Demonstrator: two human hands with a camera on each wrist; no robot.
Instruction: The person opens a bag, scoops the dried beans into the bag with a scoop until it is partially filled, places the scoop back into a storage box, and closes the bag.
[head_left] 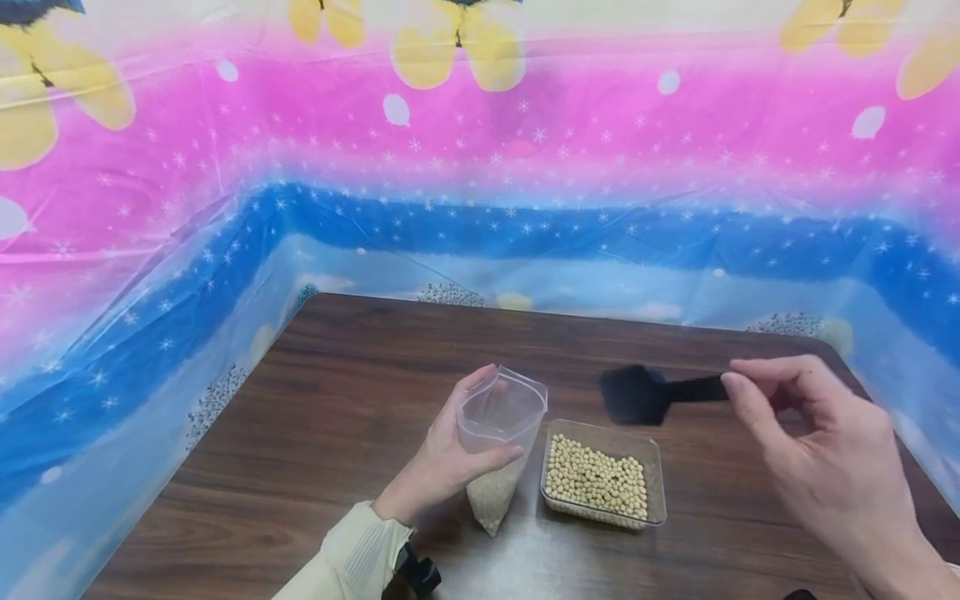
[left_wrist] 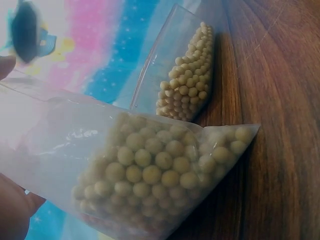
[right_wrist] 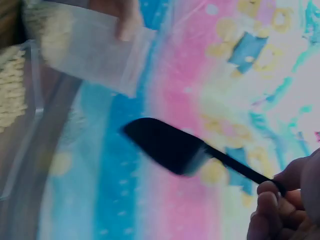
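My left hand [head_left: 435, 462] grips a clear zip bag [head_left: 501, 421], its mouth spread and facing up. Pale round soybeans [left_wrist: 152, 170] fill the bag's lower part, whose bottom corner is near the tabletop. To the bag's right stands a clear plastic box [head_left: 662, 471] holding more soybeans [head_left: 596, 482], with a hollow at the right. My right hand [head_left: 832, 450] pinches the handle end of a black scoop [head_left: 633, 394] between thumb and fingers. The scoop hangs in the air above and behind the box, blurred. Whether beans lie in it is hard to tell.
The dark wood table [head_left: 360, 358] has rounded far corners. A printed pink and blue cloth [head_left: 480, 225] hangs around its back and sides. A black strap device [head_left: 420, 571] sits on my left wrist, below the pale sleeve [head_left: 352, 550].
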